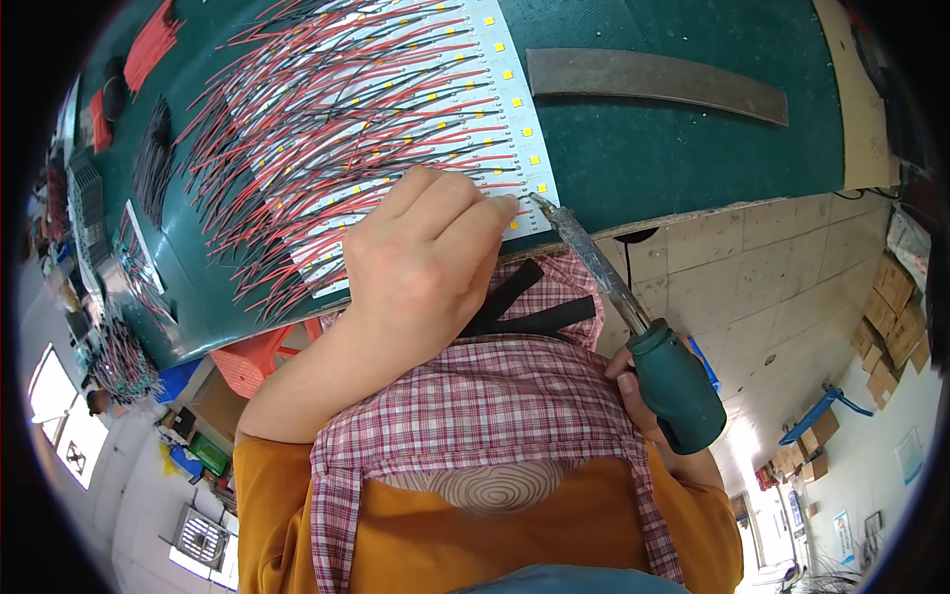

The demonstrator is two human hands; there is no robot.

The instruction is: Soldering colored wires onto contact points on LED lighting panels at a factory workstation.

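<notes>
A white LED circuit board (pixel 542 220) with yellow chips lies on the green table, and rows of red and black wires (pixel 297 109) stand attached along it. My left hand (pixel 426 257) is closed in a pinch over the board's near right corner, on a thin wire mostly hidden by the fingers. A soldering iron (pixel 683 386) with a dark green handle slants up leftward, its tip at the board's right edge beside my left fingertips. My right hand (pixel 633 391) is wrapped round the iron's handle, which hides most of the fingers.
A flat grey metal strip (pixel 653 81) lies on the table (pixel 693 148) right of the board. Bundles of black wires (pixel 153 163) and red wires (pixel 150 49) lie at the left. The table's near edge runs close to my apron. Cardboard boxes (pixel 891 307) stand far right.
</notes>
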